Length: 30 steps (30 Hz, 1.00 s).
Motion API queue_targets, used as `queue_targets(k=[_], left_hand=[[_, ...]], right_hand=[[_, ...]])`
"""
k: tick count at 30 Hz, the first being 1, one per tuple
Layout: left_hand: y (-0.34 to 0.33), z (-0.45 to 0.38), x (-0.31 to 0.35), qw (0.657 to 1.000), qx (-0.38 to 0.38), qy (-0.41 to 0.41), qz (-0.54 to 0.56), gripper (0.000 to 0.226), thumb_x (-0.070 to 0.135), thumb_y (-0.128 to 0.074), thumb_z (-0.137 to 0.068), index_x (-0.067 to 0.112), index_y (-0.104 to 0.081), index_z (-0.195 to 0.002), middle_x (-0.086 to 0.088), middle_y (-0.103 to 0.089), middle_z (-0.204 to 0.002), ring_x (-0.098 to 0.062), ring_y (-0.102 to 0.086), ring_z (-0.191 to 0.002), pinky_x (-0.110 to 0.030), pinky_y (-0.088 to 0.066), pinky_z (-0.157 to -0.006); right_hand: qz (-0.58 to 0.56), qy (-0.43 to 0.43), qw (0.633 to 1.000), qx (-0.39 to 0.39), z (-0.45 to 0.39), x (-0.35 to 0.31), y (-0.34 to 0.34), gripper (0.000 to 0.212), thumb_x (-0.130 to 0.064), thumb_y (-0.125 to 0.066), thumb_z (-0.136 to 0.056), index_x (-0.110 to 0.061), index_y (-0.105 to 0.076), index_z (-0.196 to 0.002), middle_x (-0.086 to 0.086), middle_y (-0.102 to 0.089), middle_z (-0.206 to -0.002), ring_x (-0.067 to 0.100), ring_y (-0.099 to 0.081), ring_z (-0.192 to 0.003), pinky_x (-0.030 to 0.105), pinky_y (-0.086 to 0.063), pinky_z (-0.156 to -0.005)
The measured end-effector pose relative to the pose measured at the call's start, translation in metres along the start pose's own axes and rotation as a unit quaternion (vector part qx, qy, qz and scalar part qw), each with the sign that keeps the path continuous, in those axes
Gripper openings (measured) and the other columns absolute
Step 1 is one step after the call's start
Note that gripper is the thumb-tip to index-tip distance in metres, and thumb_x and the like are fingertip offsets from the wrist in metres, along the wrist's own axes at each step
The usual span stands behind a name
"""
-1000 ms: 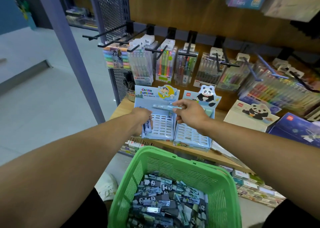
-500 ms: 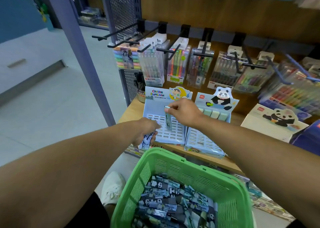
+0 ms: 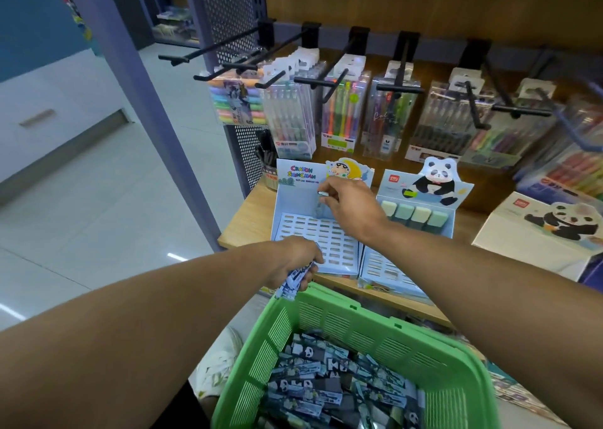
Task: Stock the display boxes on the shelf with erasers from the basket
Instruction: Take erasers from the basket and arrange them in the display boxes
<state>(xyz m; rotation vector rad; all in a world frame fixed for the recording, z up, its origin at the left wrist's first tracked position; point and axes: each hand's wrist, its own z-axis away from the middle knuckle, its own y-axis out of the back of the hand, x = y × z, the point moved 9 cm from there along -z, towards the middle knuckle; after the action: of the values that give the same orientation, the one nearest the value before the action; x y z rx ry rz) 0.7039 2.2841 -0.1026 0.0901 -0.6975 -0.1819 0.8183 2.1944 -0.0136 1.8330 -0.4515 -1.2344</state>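
Step in hand: slotting. Right hand [image 3: 350, 208] pinches one small wrapped eraser [image 3: 323, 194] upright over the back row of the pale-blue slotted cardboard display box [image 3: 321, 239] on the wooden shelf [image 3: 248, 224]. Left hand [image 3: 295, 262] clutches spare erasers [image 3: 293, 281] above the green plastic basket [image 3: 368, 334]. Next move likely requires seating the eraser in a slot.

My right hand [image 3: 350, 211] covers most of the eraser [image 3: 323, 200] it pinches, so I see only its pale top end. My left hand [image 3: 290, 262] hides much of the bundle of erasers [image 3: 295, 280] it grips, and I cannot count them. The green basket [image 3: 359, 324] runs off the bottom edge of the frame. At the right edge, the panda box [image 3: 541, 233] is cut off and the packets above it blur
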Motion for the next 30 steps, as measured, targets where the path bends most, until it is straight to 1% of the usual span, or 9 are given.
queue_targets(k=[2,4,7,8,11,16,20,26,30], left_hand=[[-0.002,0.0,0.0,1.0,-0.006,0.001,-0.004,0.008,0.007,-0.048,-0.099,0.013,-0.048,-0.102,-0.007,-0.047,-0.071,-0.016,-0.037,-0.051,-0.027,-0.037,-0.045],[-0.002,0.0,-0.001,1.0,-0.008,-0.003,-0.011,0.018,0.006,-0.048,-0.099,0.016,-0.039,-0.111,-0.008,-0.046,-0.072,-0.017,-0.037,-0.052,-0.027,-0.037,-0.048],[-0.001,-0.003,-0.002,1.0,-0.011,-0.012,-0.017,0.058,0.006,-0.048,-0.099,0.025,-0.024,-0.149,-0.008,-0.048,-0.072,-0.017,-0.038,-0.052,-0.027,-0.037,-0.046],[0.0,-0.003,-0.002,1.0,-0.008,-0.014,-0.017,0.065,0.006,-0.049,-0.099,0.024,-0.018,-0.154,-0.008,-0.048,-0.071,-0.016,-0.038,-0.051,-0.027,-0.038,-0.045],[0.001,-0.002,0.0,1.0,-0.003,-0.021,-0.015,0.064,0.006,-0.048,-0.099,0.02,-0.018,-0.154,-0.008,-0.048,-0.071,-0.016,-0.039,-0.05,-0.027,-0.037,-0.046],[0.002,-0.003,0.002,1.0,0.0,-0.029,-0.008,0.068,0.005,-0.049,-0.098,0.021,-0.015,-0.155,-0.008,-0.05,-0.071,-0.016,-0.04,-0.051,-0.027,-0.039,-0.046],[0.002,-0.004,0.001,1.0,-0.002,-0.028,-0.005,0.072,0.005,-0.051,-0.098,0.023,-0.012,-0.156,-0.008,-0.05,-0.07,-0.016,-0.04,-0.05,-0.028,-0.038,-0.047],[0.003,-0.007,0.001,1.0,-0.006,-0.029,-0.008,0.075,0.006,-0.051,-0.098,0.025,-0.008,-0.157,-0.009,-0.051,-0.073,-0.016,-0.04,-0.052,-0.028,-0.039,-0.048],[0.003,-0.009,0.001,0.999,-0.008,-0.031,-0.014,0.072,0.006,-0.05,-0.098,0.024,-0.011,-0.157,-0.009,-0.05,-0.074,-0.016,-0.04,-0.052,-0.028,-0.039,-0.048]], right_hand=[[0.0,0.0,1.0,-0.003,0.0,0.004,0.0,0.014,-0.018,-0.062,-0.099,-0.024,-0.066,-0.111,-0.005,-0.066,-0.098,0.015,-0.059,-0.09,0.033,-0.051,-0.078],[-0.004,0.003,1.0,-0.003,0.0,0.004,0.002,0.011,-0.017,-0.062,-0.099,-0.026,-0.066,-0.106,-0.008,-0.064,-0.092,0.013,-0.058,-0.085,0.034,-0.052,-0.076],[-0.009,0.009,1.0,-0.004,0.001,0.003,0.004,0.014,-0.015,-0.062,-0.099,-0.029,-0.062,-0.101,-0.01,-0.061,-0.089,0.01,-0.056,-0.083,0.031,-0.049,-0.074],[-0.008,0.009,1.0,-0.005,0.001,0.003,0.004,0.013,-0.016,-0.062,-0.099,-0.028,-0.063,-0.102,-0.01,-0.062,-0.09,0.011,-0.057,-0.084,0.032,-0.05,-0.075],[-0.003,0.004,1.0,-0.007,0.0,0.003,0.0,0.011,-0.02,-0.062,-0.099,-0.025,-0.065,-0.108,-0.006,-0.065,-0.096,0.015,-0.059,-0.09,0.035,-0.052,-0.078],[0.02,0.018,0.999,-0.02,0.0,-0.006,-0.005,0.014,-0.021,-0.059,-0.101,-0.021,-0.064,-0.113,-0.003,-0.065,-0.102,0.017,-0.057,-0.095,0.029,-0.042,-0.073],[0.042,0.026,0.998,-0.035,-0.001,-0.01,-0.01,0.017,-0.019,-0.055,-0.101,-0.021,-0.064,-0.116,0.003,-0.068,-0.104,0.022,-0.059,-0.095,0.037,-0.052,-0.076],[0.103,0.037,0.994,0.016,-0.004,-0.015,-0.005,0.023,-0.014,-0.054,-0.101,-0.016,-0.072,-0.115,0.009,-0.067,-0.112,0.031,-0.06,-0.104,0.044,-0.052,-0.085],[0.164,0.047,0.985,0.02,-0.007,-0.02,-0.009,0.034,-0.002,-0.056,-0.095,-0.021,-0.068,-0.119,0.008,-0.067,-0.11,0.032,-0.062,-0.098,0.038,-0.051,-0.073]])
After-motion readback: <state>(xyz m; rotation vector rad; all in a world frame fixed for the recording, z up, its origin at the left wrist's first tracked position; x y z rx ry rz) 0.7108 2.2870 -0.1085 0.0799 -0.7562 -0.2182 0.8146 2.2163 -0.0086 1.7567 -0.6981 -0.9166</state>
